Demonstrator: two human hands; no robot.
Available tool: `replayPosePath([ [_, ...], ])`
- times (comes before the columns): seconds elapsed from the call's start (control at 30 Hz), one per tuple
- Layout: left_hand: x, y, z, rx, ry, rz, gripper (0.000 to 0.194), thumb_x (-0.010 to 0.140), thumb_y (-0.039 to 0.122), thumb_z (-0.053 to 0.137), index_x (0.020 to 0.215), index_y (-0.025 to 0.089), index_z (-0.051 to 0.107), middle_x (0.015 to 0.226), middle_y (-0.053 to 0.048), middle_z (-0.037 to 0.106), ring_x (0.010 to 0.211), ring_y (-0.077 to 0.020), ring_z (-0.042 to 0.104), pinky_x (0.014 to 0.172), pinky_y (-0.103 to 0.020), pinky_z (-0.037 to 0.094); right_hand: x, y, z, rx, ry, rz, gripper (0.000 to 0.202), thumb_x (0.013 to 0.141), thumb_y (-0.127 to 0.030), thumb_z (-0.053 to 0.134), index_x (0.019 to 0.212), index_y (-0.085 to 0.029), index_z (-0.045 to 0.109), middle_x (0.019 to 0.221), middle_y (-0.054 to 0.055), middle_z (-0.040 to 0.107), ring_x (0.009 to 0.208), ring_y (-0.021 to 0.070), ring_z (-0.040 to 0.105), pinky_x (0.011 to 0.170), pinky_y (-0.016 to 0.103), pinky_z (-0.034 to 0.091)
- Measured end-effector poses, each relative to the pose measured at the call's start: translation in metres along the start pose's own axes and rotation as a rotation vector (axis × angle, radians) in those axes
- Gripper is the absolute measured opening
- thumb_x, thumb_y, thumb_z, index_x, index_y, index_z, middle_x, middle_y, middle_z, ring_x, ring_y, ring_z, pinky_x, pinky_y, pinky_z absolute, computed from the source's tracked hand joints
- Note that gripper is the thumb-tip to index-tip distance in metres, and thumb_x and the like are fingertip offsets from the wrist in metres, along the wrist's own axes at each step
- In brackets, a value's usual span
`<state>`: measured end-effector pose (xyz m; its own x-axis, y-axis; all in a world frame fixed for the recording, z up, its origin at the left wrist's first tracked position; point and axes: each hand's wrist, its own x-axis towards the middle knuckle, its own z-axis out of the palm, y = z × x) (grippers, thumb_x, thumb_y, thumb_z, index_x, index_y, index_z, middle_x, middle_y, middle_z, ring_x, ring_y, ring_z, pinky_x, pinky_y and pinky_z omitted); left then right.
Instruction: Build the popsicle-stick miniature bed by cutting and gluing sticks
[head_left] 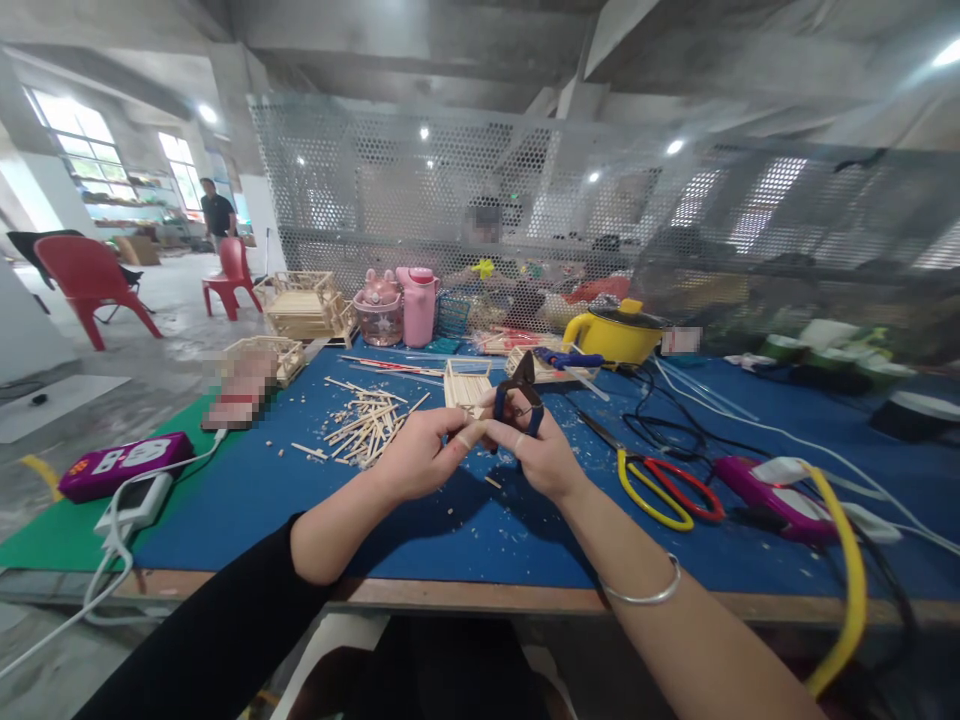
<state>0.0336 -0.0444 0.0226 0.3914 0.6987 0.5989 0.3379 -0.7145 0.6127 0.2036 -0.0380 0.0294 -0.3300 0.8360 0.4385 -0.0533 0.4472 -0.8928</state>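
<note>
My right hand (pixel 541 450) is closed round a pair of dark-blue-handled pliers (pixel 525 385), jaws pointing up and away. My left hand (pixel 420 455) is closed in a pinch, its fingertips meeting those of my right hand. A pale bit shows at the fingertips, too small and hidden to make out. Just beyond them stands a small frame of wooden sticks (pixel 465 378), partly covered by my hands. Left of my left hand lies a loose pile of short wooden sticks (pixel 371 422). A short stick piece (pixel 493 482) lies on the blue table mat (pixel 450 545) below my hands.
Scissors (pixel 660 490) with red and yellow handles lie at right, beside cables and a purple power strip (pixel 776 498). Behind stand a yellow pot (pixel 619 335), a glue gun (pixel 566 358), a pink bottle (pixel 419 305) and stick models (pixel 307 305). A perforated screen (pixel 420 190) closes the back.
</note>
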Motion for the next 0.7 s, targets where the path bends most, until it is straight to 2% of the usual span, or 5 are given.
replayPosePath([
  [0.13,0.0016,-0.0018,-0.0016,-0.062,0.187,-0.090,0.037,0.093,0.040,0.043,0.069,0.017,0.059,0.059,0.002,0.052,0.057,-0.0103,0.045,0.058,-0.022,0.036,0.0012,0.0015,-0.0035,-0.218,0.077,-0.032,0.025,0.083,-0.033,0.059,0.105,-0.023,0.055,0.081,-0.001,0.056,0.072,0.0133,0.053,0.070,0.028,0.045],
  [0.27,0.0020,-0.0045,-0.0041,-0.118,0.333,-0.139,0.037,0.092,0.044,0.043,0.073,0.018,0.059,0.062,0.001,0.055,0.056,-0.0102,0.047,0.057,-0.022,0.037,0.0028,0.0024,-0.0079,-0.562,0.019,-0.122,0.040,0.079,-0.021,0.056,0.119,-0.022,0.053,0.102,0.005,0.061,0.089,0.0198,0.056,0.085,0.036,0.045],
  [0.4,0.0019,-0.0060,-0.0040,-0.105,0.370,-0.127,0.034,0.092,0.045,0.044,0.081,0.018,0.062,0.067,0.000,0.059,0.060,-0.0110,0.052,0.059,-0.021,0.040,0.0037,0.0044,-0.0088,-0.642,-0.033,-0.135,0.057,0.072,-0.012,0.051,0.128,-0.020,0.047,0.122,0.010,0.058,0.108,0.0255,0.054,0.097,0.043,0.040],
  [0.53,0.0015,-0.0078,-0.0013,-0.130,0.360,-0.154,0.037,0.090,0.049,0.045,0.080,0.018,0.062,0.069,-0.001,0.062,0.063,-0.0121,0.055,0.060,-0.022,0.043,0.0033,0.0052,-0.0082,-0.661,-0.053,-0.132,0.064,0.065,-0.009,0.049,0.128,-0.022,0.049,0.122,0.009,0.059,0.111,0.0269,0.054,0.100,0.045,0.038],
  [0.7,0.0017,-0.0082,0.0003,-0.171,0.387,-0.144,0.035,0.090,0.048,0.046,0.083,0.018,0.064,0.075,-0.003,0.066,0.070,-0.0139,0.061,0.065,-0.023,0.047,0.0027,0.0041,-0.0075,-0.669,-0.070,-0.098,0.068,0.062,-0.009,0.047,0.129,-0.020,0.047,0.125,0.010,0.057,0.115,0.0277,0.052,0.102,0.046,0.037],
])
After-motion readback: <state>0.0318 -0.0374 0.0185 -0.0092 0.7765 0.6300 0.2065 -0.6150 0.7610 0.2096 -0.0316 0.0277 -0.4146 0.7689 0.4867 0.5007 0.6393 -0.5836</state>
